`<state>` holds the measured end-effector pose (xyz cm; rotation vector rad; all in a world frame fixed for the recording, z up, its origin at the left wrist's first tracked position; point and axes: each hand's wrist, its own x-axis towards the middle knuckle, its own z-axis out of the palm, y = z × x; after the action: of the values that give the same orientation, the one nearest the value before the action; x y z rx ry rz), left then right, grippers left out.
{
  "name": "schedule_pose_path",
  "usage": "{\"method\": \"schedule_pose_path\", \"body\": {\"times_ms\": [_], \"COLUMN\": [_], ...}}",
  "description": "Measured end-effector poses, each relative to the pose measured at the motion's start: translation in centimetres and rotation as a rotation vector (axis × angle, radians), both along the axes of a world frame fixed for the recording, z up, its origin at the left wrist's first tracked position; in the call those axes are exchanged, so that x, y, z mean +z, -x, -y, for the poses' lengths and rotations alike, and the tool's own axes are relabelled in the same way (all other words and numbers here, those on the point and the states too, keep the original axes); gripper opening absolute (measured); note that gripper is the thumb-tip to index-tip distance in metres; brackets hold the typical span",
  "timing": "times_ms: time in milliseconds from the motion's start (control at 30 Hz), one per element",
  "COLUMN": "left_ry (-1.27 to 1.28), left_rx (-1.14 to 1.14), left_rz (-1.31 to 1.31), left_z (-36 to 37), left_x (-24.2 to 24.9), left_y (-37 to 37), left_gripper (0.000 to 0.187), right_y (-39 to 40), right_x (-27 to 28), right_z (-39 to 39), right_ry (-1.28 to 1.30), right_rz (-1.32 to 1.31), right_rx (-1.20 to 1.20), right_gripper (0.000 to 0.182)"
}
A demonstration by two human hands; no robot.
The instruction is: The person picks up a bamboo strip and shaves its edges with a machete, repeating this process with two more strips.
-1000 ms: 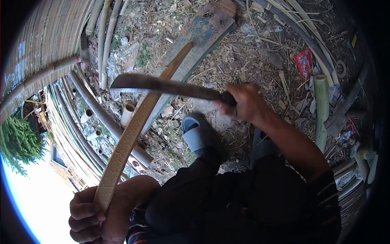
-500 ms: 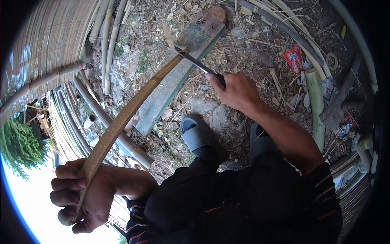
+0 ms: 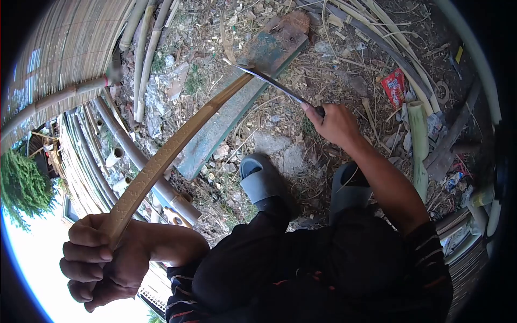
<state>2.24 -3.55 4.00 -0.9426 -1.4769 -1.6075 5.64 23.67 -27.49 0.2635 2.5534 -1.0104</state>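
A long tan bamboo strip [image 3: 175, 145] slants across the view, its near end in the closed fingers of my left hand [image 3: 105, 261]. Its far end lies over a worn green plank [image 3: 207, 142] on the ground. My right hand [image 3: 338, 126] is wrapped round the handle of a knife [image 3: 280, 86], mostly hidden by the fingers. The blade crosses the strip's far end, and a thin curled shaving [image 3: 226, 43] rises beside the blade tip.
Wood chips and shavings litter the ground round the plank. Bamboo poles [image 3: 126, 137] and a slatted bamboo screen [image 3: 70, 54] are at left. A red wrapper [image 3: 394, 87] and a green bamboo piece [image 3: 418, 134] lie at right. My sandalled feet [image 3: 264, 180] are below the plank.
My right hand has moved right and slightly down with the knife. The bamboo strip has turned a little, and the fingers of my left hand have curled in tighter round its end.
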Motion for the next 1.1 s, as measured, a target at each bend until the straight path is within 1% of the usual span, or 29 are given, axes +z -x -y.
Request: {"method": "schedule_pose_path", "body": {"times_ms": [33,67,133,167,200,233,267,300,333,400,467,500,533,600,633,667,733,767,800,867,900,933,1000,1033,1067,1100], "left_ry": [0.014,0.015,0.033,0.015,0.021,-0.013,-0.047,-0.12,-0.117,-0.116,-0.118,-0.123,-0.126,-0.159,-0.163,-0.167,-0.208,-0.156,-0.16,-0.128,-0.06,-0.062,-0.142,-0.12,-0.128,-0.094], "left_rx": [-0.046,-0.046,0.08,0.166,0.179,0.337,0.491,0.538,0.541,0.508,0.514,0.506,0.505,0.51,0.535,0.536,0.492,0.541,0.524,0.554,0.584,0.594,0.566,0.605,0.594,0.645], "left_rz": [0.043,0.021,0.104,0.075,0.055,0.031,0.01,-0.022,-0.025,-0.001,0.023,0.046,0.045,-0.035,-0.031,-0.025,-0.023,-0.003,-0.003,-0.027,-0.025,-0.026,-0.015,0.002,-0.005,-0.015], "left_z": [0.0,-0.1,-0.8,-1.3,-2.1,-2.8,-3.5,-4.6,-4.9,-4.9,-3.7,-3.3,-3.3,-3.6,-3.6,-3.5,-3.5,-3.1,-3.1,-2.7,-2.0,-1.9,-2.1,-2.1,-2.3,-2.3], "left_x": [0.1,0.1,0.2,-0.2,-0.5,-0.8,-1.1,-1.3,-1.3,-1.4,-1.3,-1.2,-1.3,-1.7,-1.6,-1.7,-1.4,-1.3,-1.2,-1.3,-1.4,-1.5,-1.4,-1.3,-1.3,-1.3], "left_y": [0.0,0.2,-0.7,-0.8,-0.8,-1.1,-1.3,-1.2,-1.2,-1.2,-1.5,-1.5,-1.5,-1.5,-1.3,-1.2,-1.1,-0.8,-0.6,-0.6,-0.7,-0.6,-0.4,-0.5,-0.3,-0.2], "left_gripper": [0.037,0.037,0.035,0.031,0.031,0.03,0.035,0.037,0.037,0.036,0.036,0.036,0.036,0.035,0.032,0.032,0.029,0.026,0.026,0.025,0.024,0.024,0.025,0.027,0.027,0.029], "right_y": [0.1,1.3,0.7,0.6,0.6,0.2,-0.2,-0.2,-0.2,-0.1,0.2,1.4,1.1,-0.3,-1.0,-1.1,-0.1,1.6,1.3,0.0,-1.2,-1.2,-0.3,0.0,0.5,1.1], "right_x": [-0.4,1.0,6.1,7.8,9.9,12.2,14.3,16.0,17.0,15.9,12.2,11.3,11.5,13.3,12.6,11.1,7.9,7.9,8.2,8.4,7.4,5.5,1.5,1.1,0.7,0.4], "right_z": [-0.5,-0.6,0.5,1.0,1.7,2.7,3.9,4.8,5.1,6.3,7.2,6.8,6.7,6.1,6.3,6.6,6.5,5.6,5.3,5.1,5.3,5.2,4.2,3.3,2.5,1.9], "right_ry": [-0.042,-0.042,0.234,0.367,0.462,0.562,0.641,0.715,0.714,0.741,0.777,0.823,0.821,0.755,0.791,0.786,0.687,0.747,0.744,0.655,0.605,0.605,0.541,0.538,0.458,0.378], "right_rz": [-0.053,-0.075,0.066,-0.035,-0.14,-0.232,-0.381,-0.535,-0.612,-0.733,-0.191,0.009,0.007,-0.219,-0.465,-0.459,-0.168,0.089,0.081,-0.15,-0.407,-0.405,-0.047,-0.052,0.033,0.117], "right_rx": [0.02,0.019,0.013,0.053,0.114,0.175,0.227,0.274,0.359,0.316,0.096,0.022,0.022,0.143,0.211,0.21,0.126,0.007,-0.008,0.091,0.128,0.138,-0.015,-0.022,-0.064,-0.101], "right_gripper": [0.071,0.071,0.071,0.066,0.063,0.061,0.058,0.057,0.056,0.056,0.057,0.056,0.056,0.063,0.067,0.067,0.069,0.068,0.068,0.061,0.061,0.061,0.062,0.062,0.063,0.064]}}
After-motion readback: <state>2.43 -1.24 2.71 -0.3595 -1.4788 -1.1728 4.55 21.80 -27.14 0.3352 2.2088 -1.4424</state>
